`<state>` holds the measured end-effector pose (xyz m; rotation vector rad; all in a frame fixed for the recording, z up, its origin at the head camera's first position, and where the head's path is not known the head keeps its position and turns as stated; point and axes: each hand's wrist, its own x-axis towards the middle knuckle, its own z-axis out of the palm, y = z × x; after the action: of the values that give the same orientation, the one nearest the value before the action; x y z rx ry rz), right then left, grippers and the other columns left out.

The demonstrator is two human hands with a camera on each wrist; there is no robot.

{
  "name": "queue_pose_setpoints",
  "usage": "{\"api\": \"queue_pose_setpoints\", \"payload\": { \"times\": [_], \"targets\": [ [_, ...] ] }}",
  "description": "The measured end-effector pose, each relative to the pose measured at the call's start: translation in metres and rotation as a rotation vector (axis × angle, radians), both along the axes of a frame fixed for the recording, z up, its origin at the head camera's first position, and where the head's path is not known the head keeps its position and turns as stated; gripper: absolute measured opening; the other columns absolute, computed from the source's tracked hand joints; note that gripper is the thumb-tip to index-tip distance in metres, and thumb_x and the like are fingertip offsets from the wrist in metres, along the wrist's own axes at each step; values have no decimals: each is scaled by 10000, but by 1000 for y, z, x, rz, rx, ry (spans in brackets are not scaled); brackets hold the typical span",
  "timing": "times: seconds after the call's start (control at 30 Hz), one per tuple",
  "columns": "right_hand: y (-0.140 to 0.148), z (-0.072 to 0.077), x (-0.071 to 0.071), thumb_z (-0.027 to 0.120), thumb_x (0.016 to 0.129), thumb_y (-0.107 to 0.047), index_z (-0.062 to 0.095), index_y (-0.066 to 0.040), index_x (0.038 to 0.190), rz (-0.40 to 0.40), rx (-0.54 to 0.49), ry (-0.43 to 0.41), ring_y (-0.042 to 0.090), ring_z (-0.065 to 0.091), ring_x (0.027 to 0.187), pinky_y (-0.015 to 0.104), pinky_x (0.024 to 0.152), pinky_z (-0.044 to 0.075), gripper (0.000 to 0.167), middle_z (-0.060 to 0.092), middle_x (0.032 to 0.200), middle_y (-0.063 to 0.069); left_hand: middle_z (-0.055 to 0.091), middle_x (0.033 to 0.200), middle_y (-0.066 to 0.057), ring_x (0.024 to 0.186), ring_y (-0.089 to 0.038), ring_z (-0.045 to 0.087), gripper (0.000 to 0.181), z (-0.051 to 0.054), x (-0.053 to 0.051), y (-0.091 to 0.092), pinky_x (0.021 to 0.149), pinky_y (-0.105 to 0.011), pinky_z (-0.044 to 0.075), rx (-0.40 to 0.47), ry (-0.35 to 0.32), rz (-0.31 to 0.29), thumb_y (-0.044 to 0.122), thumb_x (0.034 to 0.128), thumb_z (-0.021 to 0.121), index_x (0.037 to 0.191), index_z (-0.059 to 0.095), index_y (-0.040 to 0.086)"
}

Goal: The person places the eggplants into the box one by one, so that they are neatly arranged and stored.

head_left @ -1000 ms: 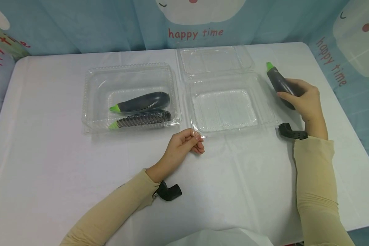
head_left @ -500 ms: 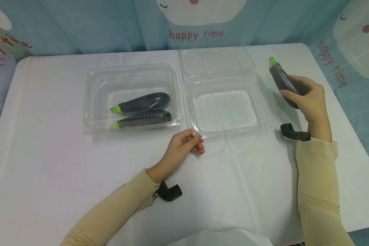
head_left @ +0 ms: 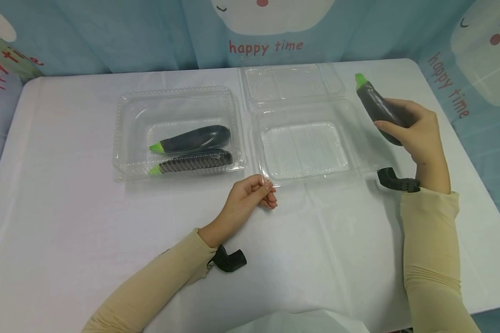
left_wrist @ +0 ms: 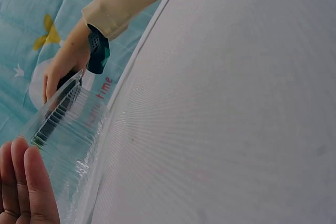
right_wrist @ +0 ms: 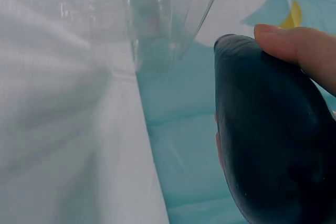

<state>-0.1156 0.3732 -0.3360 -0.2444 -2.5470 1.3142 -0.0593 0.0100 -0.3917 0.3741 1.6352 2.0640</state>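
Note:
My right hand (head_left: 418, 129) grips a dark eggplant (head_left: 377, 105) with a green stem, held above the table to the right of an open clear plastic container (head_left: 304, 178). In the right wrist view the eggplant (right_wrist: 273, 135) fills the lower right, with the thumb across its upper side. At that container's near left corner, my left hand (head_left: 250, 194) pinches the rim between thumb and curled fingers. The left wrist view catches several of its fingers (left_wrist: 39, 182) beside the clear wall. No eggplant lies in this container.
Left of it stands another clear container (head_left: 127, 125) holding two eggplants: one (head_left: 196, 139) behind, the other (head_left: 196, 162) seen through the ribbed front wall. The open container's lid (head_left: 293, 83) lies back toward the table's far edge. A blue printed curtain (head_left: 150, 37) hangs behind the white table (head_left: 66, 208).
My right hand has lifted the eggplant slightly and moved a little right, then tilted its stem end back leftward. The left hand and both containers have stayed in place.

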Motion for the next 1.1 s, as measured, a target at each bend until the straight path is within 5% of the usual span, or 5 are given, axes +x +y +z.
{"api": "queue_pose_setpoints", "payload": {
  "times": [0.63, 1.1],
  "targets": [
    [-22, 20, 9, 772, 744, -2, 634, -122, 1242, 185, -17, -57, 98, 552, 925, 120, 728, 427, 531, 611, 1097, -89, 618, 769, -97, 687, -137, 648, 188, 2, 0, 0, 719, -358, 562, -2, -8, 1, 5, 973, 470, 925, 515, -171],
    [-37, 24, 12, 792, 738, -34, 631, -97, 1240, 341, 100, -93, 93, 566, 828, 103, 652, 455, 531, 623, 1052, -134, 613, 765, -82, 680, -134, 645, 168, 2, 0, 1, 716, -349, 562, -10, -22, 6, -12, 967, 470, 926, 517, -168]
  ]
}}
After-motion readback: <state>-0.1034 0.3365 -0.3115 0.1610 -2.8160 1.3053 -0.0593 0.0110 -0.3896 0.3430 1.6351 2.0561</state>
